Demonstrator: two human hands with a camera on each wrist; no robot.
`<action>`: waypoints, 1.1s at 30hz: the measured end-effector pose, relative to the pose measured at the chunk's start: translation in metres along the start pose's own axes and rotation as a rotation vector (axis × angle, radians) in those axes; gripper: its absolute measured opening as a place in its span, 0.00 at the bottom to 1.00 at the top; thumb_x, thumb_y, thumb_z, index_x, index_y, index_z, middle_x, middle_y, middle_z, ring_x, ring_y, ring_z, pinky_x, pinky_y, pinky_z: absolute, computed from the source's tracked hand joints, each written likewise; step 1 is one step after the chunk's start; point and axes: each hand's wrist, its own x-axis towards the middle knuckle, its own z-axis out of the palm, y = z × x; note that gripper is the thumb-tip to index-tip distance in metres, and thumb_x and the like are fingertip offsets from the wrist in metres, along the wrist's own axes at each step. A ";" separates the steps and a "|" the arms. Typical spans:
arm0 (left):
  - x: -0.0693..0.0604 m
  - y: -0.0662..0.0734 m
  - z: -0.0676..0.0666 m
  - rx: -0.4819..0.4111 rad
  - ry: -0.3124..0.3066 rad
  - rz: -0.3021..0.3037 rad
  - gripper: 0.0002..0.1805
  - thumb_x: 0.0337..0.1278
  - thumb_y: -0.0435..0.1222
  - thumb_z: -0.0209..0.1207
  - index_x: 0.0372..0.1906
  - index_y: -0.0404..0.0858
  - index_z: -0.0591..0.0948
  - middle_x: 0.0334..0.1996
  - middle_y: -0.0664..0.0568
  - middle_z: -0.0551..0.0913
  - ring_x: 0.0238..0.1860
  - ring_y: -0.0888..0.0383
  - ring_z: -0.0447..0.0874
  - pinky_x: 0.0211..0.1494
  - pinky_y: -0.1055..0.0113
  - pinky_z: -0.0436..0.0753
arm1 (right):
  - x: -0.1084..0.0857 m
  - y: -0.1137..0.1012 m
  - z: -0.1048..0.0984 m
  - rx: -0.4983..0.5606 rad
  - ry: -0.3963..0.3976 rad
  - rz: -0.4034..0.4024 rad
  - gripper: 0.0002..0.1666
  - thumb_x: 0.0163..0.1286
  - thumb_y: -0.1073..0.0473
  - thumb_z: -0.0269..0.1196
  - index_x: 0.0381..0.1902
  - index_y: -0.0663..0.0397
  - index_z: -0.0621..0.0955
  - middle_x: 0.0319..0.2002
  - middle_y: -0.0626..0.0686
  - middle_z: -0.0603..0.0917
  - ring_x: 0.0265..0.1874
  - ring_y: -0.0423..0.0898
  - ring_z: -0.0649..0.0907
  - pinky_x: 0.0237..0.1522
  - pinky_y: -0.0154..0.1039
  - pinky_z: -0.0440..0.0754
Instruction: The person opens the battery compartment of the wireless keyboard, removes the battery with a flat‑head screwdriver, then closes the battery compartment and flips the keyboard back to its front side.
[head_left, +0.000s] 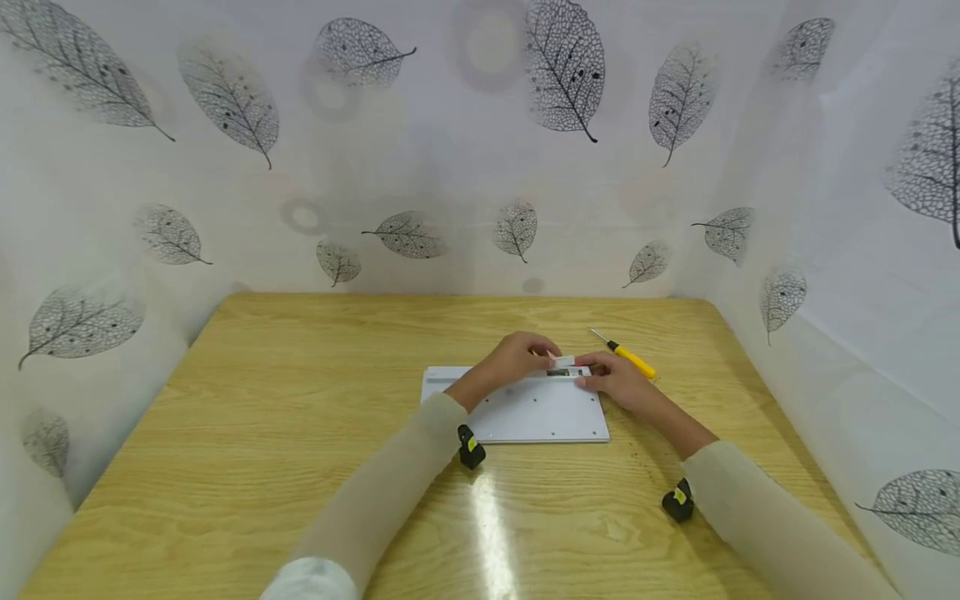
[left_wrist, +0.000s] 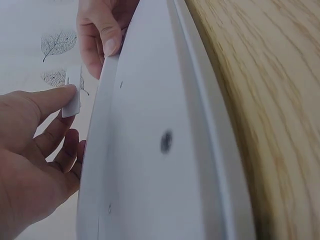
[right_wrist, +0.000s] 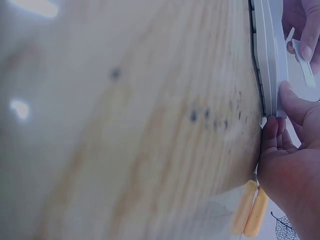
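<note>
A white keyboard (head_left: 517, 421) lies face down on the table, its screw-dotted back up; key edges show along its side in the right wrist view. Near its far right corner, a battery compartment (head_left: 558, 372) is uncovered. My left hand (head_left: 516, 357) pinches a small white battery cover (left_wrist: 73, 92) between thumb and fingers, just beyond the keyboard's far edge. At the right corner, my right hand (head_left: 621, 383) grips the keyboard, with the thumb on its back and fingers against its edge. What lies inside the compartment is too small to tell.
A screwdriver (head_left: 632, 360) with a yellow handle lies just beyond my right hand. Small dark specks mark the wooden table (head_left: 300, 467) near the keyboard's right side. White cloth with leaf prints (head_left: 412, 233) encloses the back and sides.
</note>
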 end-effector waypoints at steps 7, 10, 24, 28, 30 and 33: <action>-0.013 -0.006 -0.018 0.010 0.008 0.002 0.11 0.70 0.39 0.61 0.52 0.46 0.87 0.44 0.55 0.85 0.42 0.59 0.78 0.44 0.68 0.77 | 0.000 -0.001 0.000 0.023 0.001 -0.004 0.22 0.70 0.54 0.67 0.60 0.52 0.81 0.43 0.55 0.77 0.40 0.51 0.72 0.42 0.40 0.72; -0.018 -0.012 -0.027 0.012 0.004 -0.002 0.11 0.70 0.40 0.61 0.52 0.46 0.87 0.45 0.55 0.85 0.43 0.58 0.78 0.44 0.67 0.78 | 0.001 0.001 0.000 0.019 0.000 -0.005 0.23 0.70 0.53 0.67 0.60 0.53 0.81 0.43 0.55 0.78 0.40 0.51 0.72 0.42 0.39 0.72; -0.043 -0.042 -0.068 0.048 0.108 -0.077 0.11 0.69 0.37 0.61 0.51 0.43 0.87 0.48 0.51 0.86 0.45 0.56 0.79 0.45 0.64 0.78 | 0.001 0.000 0.003 -0.008 -0.007 -0.037 0.22 0.72 0.54 0.66 0.61 0.52 0.80 0.44 0.55 0.78 0.40 0.51 0.72 0.41 0.39 0.72; -0.046 -0.049 -0.078 0.050 0.122 -0.073 0.11 0.70 0.36 0.60 0.51 0.41 0.87 0.48 0.50 0.86 0.45 0.55 0.79 0.46 0.63 0.79 | 0.001 -0.001 0.002 -0.021 0.006 -0.036 0.21 0.72 0.56 0.66 0.60 0.53 0.80 0.45 0.54 0.78 0.40 0.50 0.72 0.41 0.39 0.73; -0.046 -0.054 -0.083 0.056 0.129 -0.074 0.11 0.69 0.36 0.59 0.51 0.41 0.86 0.47 0.49 0.85 0.45 0.55 0.79 0.46 0.63 0.79 | 0.000 -0.001 0.002 -0.029 0.006 -0.033 0.21 0.72 0.56 0.65 0.60 0.53 0.80 0.44 0.54 0.78 0.39 0.50 0.72 0.41 0.39 0.72; -0.047 -0.061 -0.091 0.070 0.146 -0.082 0.11 0.69 0.35 0.60 0.51 0.40 0.86 0.45 0.49 0.85 0.44 0.55 0.79 0.45 0.64 0.79 | 0.000 -0.001 0.002 -0.030 -0.001 -0.030 0.21 0.72 0.55 0.65 0.61 0.53 0.80 0.42 0.55 0.77 0.38 0.51 0.72 0.39 0.38 0.72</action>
